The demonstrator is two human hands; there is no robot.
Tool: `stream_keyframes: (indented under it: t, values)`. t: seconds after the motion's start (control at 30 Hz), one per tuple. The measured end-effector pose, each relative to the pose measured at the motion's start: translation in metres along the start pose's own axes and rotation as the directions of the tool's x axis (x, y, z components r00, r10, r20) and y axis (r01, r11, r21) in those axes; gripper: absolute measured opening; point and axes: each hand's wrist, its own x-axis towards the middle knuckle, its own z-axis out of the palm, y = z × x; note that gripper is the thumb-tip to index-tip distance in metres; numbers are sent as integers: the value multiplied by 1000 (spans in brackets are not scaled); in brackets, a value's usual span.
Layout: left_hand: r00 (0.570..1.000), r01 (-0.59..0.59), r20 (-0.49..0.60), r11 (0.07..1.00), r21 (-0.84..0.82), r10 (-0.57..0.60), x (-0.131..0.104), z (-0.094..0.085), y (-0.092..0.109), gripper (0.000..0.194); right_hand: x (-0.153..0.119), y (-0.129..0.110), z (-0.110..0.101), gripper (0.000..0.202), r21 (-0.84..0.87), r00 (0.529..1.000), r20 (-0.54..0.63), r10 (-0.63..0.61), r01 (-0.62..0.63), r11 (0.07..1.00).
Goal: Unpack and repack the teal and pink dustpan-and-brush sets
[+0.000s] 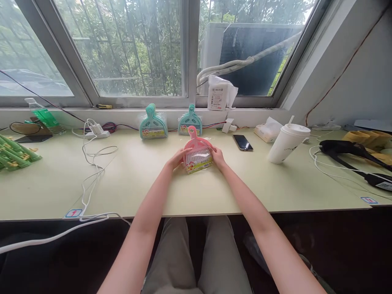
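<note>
Pink dustpan set (198,157), held by both hands' fingers (183,152); pale desk (196,196) beneath; windows (137,49) beyond.

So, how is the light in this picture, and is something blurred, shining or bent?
Head view: daylight through the hazy windows, deep shadow under the table; glints on the clear wrapper around the pink dustpan; wide-angle stretch, so the white cup seems to lean outward; fine print on the label too soft to read.

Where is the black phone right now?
In the head view, the phone lies on the table, right of the pink dustpan and left of the white lidded cup.
</note>
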Motion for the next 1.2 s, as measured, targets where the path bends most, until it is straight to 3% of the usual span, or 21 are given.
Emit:
stream_keyframes:
  t: [0.1,0.17,0.27,0.37,0.43,0.57,0.7,0.77,0.83,0.93,1.03,1.1,1.17,1.2]
  values:
    - [997,38,-71,995,-88,-44,-4,0,-4,47,-9,-7,0,48,-274,984,-113,-137,102,956]
    - [989,-17,-148,988,-154,-6,-6,-2,-4,44,-16,-15,-1,47,-438,945,-166,-282,185,879]
    - [960,-135,-269,965,-225,71,-5,-7,-1,43,-27,-29,1,37,-590,917,-37,-398,301,749]
    - [941,-177,-325,950,-256,88,-5,-11,1,43,-35,-37,7,34,-653,908,182,-376,398,644]
    - [940,-186,-331,942,-278,88,-6,-10,2,42,-37,-37,10,37,-676,907,234,-351,411,612]
    - [932,-236,-344,917,-322,119,-10,-6,5,39,-33,-30,11,38,-674,926,264,-269,377,636]
    - [886,-326,-439,871,-367,146,-10,-9,7,39,-27,-21,7,24,-642,900,416,-132,393,658]
    - [864,-360,-483,846,-392,144,-9,-15,6,41,-24,-16,3,25,-658,898,436,-63,366,658]
    - [849,-378,-511,828,-413,133,-8,-21,6,43,-20,-10,-5,25,-697,926,375,-33,306,649]
    - [838,-395,-530,813,-428,129,-8,-26,5,41,-14,-3,-24,34,-792,994,103,-24,97,603]
    - [844,-397,-514,822,-409,152,-10,-22,6,40,-10,-5,-40,41,-765,972,-193,-133,-64,641]
    - [857,-392,-485,833,-392,175,-11,-16,7,42,-9,-14,-39,37,-660,949,-205,-241,47,750]
    - [871,-389,-451,836,-388,196,-11,-9,8,46,-12,-24,-27,32,-451,953,-98,-285,213,867]
    - [877,-388,-435,835,-391,204,-11,-6,9,48,-14,-29,-17,29,-299,969,-32,-244,224,928]
